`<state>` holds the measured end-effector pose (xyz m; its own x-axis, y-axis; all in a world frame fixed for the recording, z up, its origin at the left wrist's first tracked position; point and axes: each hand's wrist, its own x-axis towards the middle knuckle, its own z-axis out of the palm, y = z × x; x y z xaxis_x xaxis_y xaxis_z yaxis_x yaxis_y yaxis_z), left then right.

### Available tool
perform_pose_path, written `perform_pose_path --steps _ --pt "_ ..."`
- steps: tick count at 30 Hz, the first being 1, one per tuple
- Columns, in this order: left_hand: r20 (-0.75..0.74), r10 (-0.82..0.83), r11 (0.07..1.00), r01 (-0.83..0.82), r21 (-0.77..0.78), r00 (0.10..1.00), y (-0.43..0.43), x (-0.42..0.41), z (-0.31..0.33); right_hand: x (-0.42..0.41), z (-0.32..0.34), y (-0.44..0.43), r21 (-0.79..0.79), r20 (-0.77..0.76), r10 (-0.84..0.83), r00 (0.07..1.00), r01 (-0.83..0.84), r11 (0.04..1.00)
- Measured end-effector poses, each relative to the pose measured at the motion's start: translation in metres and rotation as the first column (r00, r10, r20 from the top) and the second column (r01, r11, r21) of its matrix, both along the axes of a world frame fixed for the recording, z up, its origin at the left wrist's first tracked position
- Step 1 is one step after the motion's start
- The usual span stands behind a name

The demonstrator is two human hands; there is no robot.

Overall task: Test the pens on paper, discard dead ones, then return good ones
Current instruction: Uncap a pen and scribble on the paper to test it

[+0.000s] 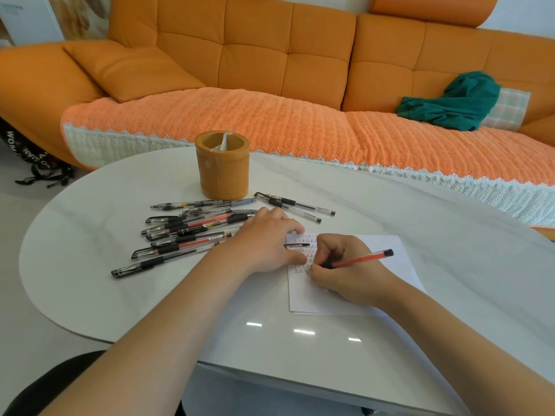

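Right hand (348, 271) pinches my red plastic pen (360, 259) near its tip, probably light and stiff; left hand (264, 244) lies flat on white paper sheet (315, 298).

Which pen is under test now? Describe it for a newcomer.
On the white oval table, find the white paper sheet at right. The right hand grips a slim pen angled down onto it. Its all-red barrel with black end plug differs from the clear-barrelled pens heaped at left.
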<state>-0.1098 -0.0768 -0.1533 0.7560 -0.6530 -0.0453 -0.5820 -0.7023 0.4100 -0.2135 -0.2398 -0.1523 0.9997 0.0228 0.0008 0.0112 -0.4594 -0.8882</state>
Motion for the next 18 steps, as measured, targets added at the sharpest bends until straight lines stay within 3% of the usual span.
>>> perform_pose_path --steps 18 --pt "-0.012 0.004 1.000 -0.004 0.002 1.000 0.0001 -0.0008 0.0012 -0.0002 -0.0023 0.0011 0.024 0.010 -0.010 1.000 0.010 1.000"
